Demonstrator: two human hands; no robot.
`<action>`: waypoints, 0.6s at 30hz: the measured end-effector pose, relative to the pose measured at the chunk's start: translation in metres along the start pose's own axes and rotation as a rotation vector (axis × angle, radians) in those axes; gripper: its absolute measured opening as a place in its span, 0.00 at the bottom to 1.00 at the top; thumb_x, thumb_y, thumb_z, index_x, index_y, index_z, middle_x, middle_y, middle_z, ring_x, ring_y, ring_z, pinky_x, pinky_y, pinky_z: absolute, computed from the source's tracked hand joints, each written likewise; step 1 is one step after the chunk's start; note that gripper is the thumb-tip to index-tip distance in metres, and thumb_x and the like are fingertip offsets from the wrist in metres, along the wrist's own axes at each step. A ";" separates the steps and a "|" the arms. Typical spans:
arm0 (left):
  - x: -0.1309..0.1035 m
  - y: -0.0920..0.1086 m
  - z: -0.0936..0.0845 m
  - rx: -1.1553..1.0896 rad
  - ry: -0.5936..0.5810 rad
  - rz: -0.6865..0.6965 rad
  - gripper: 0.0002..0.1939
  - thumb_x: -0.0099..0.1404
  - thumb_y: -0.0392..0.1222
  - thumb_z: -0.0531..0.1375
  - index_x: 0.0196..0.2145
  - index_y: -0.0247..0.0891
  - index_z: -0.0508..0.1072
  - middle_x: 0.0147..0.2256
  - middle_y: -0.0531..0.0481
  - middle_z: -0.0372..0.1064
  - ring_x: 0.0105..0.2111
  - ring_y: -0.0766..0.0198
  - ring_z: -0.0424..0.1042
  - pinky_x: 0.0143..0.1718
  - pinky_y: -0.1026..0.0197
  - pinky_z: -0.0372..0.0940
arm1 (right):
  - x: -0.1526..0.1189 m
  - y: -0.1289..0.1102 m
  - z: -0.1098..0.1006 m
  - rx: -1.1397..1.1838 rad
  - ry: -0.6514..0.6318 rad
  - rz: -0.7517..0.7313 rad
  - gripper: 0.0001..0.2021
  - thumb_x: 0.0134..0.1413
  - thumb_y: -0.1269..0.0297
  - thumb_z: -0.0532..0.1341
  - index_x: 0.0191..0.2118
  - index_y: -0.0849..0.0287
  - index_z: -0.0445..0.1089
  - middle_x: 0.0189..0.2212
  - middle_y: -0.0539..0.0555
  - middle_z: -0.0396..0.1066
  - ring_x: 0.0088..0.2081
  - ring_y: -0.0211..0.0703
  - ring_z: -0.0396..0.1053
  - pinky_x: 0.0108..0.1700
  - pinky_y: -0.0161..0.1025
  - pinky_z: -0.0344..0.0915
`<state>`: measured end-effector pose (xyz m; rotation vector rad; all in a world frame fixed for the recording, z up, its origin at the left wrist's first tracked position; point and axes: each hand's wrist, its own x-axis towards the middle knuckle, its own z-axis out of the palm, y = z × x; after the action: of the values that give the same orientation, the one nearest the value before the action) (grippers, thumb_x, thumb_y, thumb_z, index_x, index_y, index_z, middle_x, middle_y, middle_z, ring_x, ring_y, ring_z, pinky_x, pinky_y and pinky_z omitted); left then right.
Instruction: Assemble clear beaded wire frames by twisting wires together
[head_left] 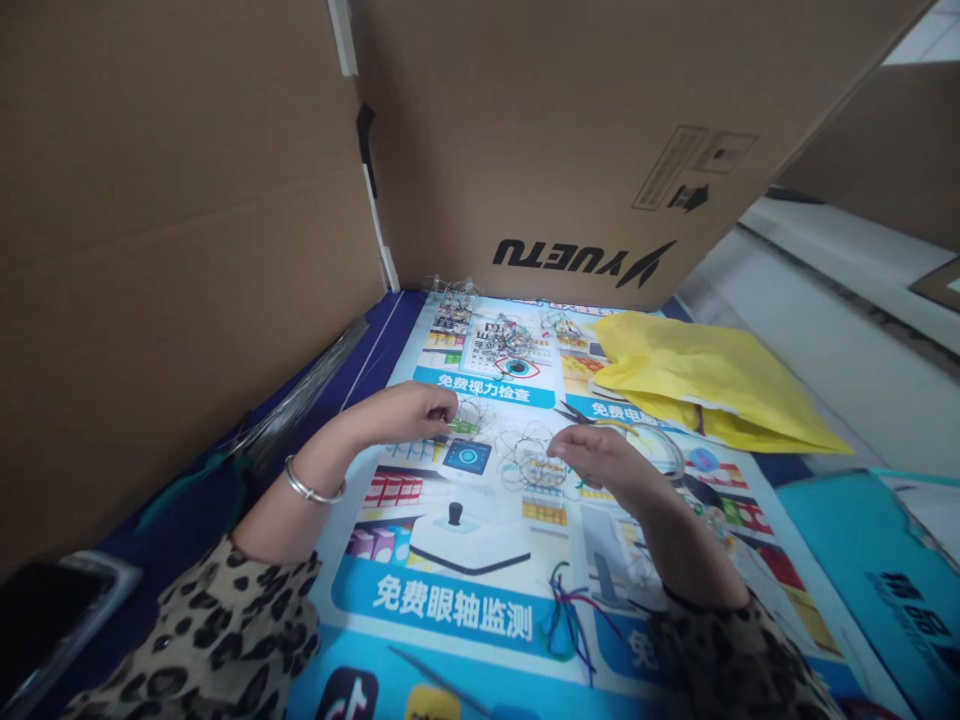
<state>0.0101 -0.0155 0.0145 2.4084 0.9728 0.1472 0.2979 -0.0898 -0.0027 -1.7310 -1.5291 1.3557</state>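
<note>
Head view: left hand (431,411) over printed sheet (435,640), fingers curled together, small wire cluster (472,415) just beside the tips. Right hand (600,460) with thumb and fingers drawn together at the near edge of a loose wire tangle (529,465), tangle on the sheet between both hands. Any strand in either grip too fine to tell. Just beyond right hand, pliers (574,412); farther, yellow bag (720,385). More looped wire (510,338) up the sheet. Nearer, coloured threads (570,615). Behind, cardboard panel (570,130).
</note>
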 end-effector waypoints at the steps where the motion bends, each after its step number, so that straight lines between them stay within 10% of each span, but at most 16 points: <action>1: 0.000 -0.001 0.000 0.001 0.002 -0.007 0.06 0.59 0.41 0.56 0.32 0.38 0.70 0.27 0.55 0.66 0.26 0.69 0.61 0.25 0.66 0.50 | 0.000 0.000 0.000 0.004 -0.001 -0.002 0.14 0.43 0.54 0.60 0.30 0.60 0.70 0.20 0.47 0.59 0.20 0.31 0.50 0.21 0.31 0.47; 18: 0.002 -0.006 0.005 0.044 0.045 0.038 0.04 0.58 0.38 0.55 0.32 0.39 0.68 0.29 0.54 0.66 0.27 0.68 0.61 0.27 0.66 0.51 | 0.002 0.006 0.000 0.016 -0.014 0.000 0.13 0.46 0.54 0.59 0.31 0.60 0.70 0.17 0.45 0.55 0.18 0.29 0.47 0.20 0.31 0.45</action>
<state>0.0089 -0.0129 0.0070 2.4742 0.9599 0.1960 0.3005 -0.0892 -0.0081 -1.7160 -1.5211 1.3790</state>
